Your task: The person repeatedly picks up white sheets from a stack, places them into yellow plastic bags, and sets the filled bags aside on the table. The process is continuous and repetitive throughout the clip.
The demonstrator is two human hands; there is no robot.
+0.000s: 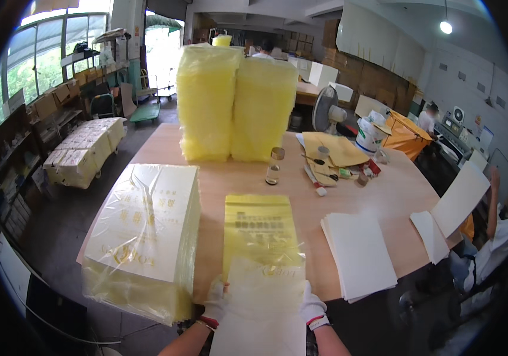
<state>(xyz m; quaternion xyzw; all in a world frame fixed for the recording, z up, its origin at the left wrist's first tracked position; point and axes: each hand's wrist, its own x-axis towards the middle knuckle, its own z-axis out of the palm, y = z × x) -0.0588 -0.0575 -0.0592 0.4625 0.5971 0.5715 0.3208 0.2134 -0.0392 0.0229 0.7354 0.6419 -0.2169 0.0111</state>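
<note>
The gloved left hand (215, 304) and gloved right hand (313, 307) held opposite edges of a smooth, flat white sheet (258, 332) between them, its far end overlapping a glossy, translucent yellow bag (258, 210) just beyond the hands. Left of them rose a blocky, film-wrapped stack (138, 237); to their right lay thin, rectangular white boards (360, 255).

Two gloved hands show, one left hand (215, 304) and one right hand (313, 307), with one flat yellow bag (258, 228) and at least one white sheet (261, 314). Around them are two tall yellow stacks (207, 107), one low film-covered stack (141, 225), one fan (325, 110), one bucket (368, 136), one hanging lamp (445, 27) and three other people (500, 243).
</note>
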